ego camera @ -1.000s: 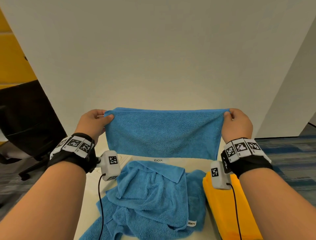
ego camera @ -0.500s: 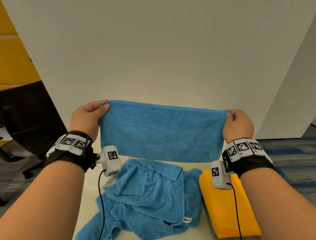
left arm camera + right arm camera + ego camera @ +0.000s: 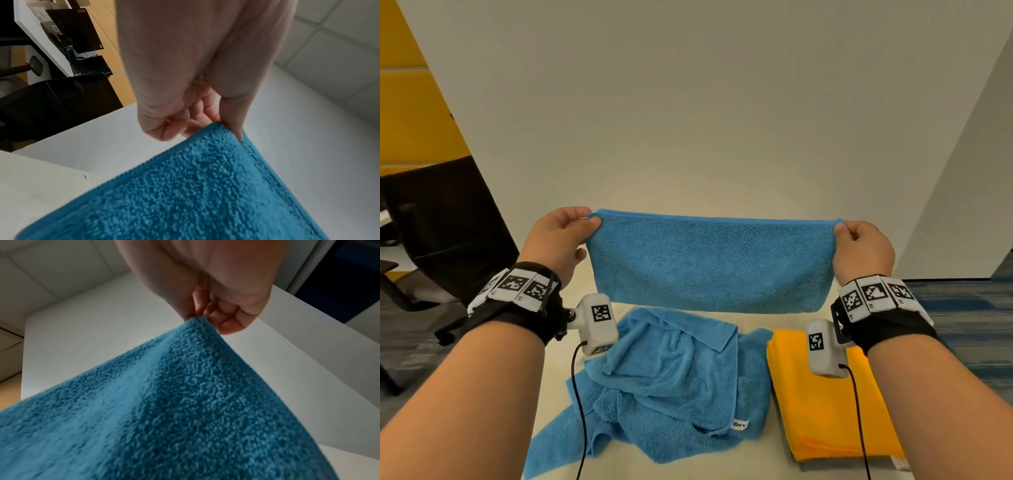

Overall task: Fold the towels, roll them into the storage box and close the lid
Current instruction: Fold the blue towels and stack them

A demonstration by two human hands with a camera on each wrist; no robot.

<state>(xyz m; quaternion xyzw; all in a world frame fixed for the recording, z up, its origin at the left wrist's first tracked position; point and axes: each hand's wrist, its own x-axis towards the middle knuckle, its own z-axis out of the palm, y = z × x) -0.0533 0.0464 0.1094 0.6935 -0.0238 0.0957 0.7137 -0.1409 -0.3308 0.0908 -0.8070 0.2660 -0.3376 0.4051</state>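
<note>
A blue towel [image 3: 709, 265], folded in half, hangs stretched in the air between my two hands. My left hand [image 3: 566, 236] pinches its top left corner, and my right hand [image 3: 859, 245] pinches the top right corner. The left wrist view shows thumb and fingers of my left hand [image 3: 216, 120] nipping the blue towel [image 3: 185, 194] at its corner. In the right wrist view my right hand [image 3: 213, 316] does the same on the blue towel [image 3: 174, 410]. Below lies a crumpled blue towel [image 3: 667, 380] on the table. No storage box is in sight.
A folded orange towel [image 3: 825, 407] lies on the white table [image 3: 551, 387] to the right of the crumpled one. White partition walls stand behind and to the right. A black office chair [image 3: 445, 219] stands at the left, over carpeted floor.
Both hands have lifted the folded towel slightly and drawn it taut, so its top edge is level. The box label seen on the table a second ago is out of view.
</note>
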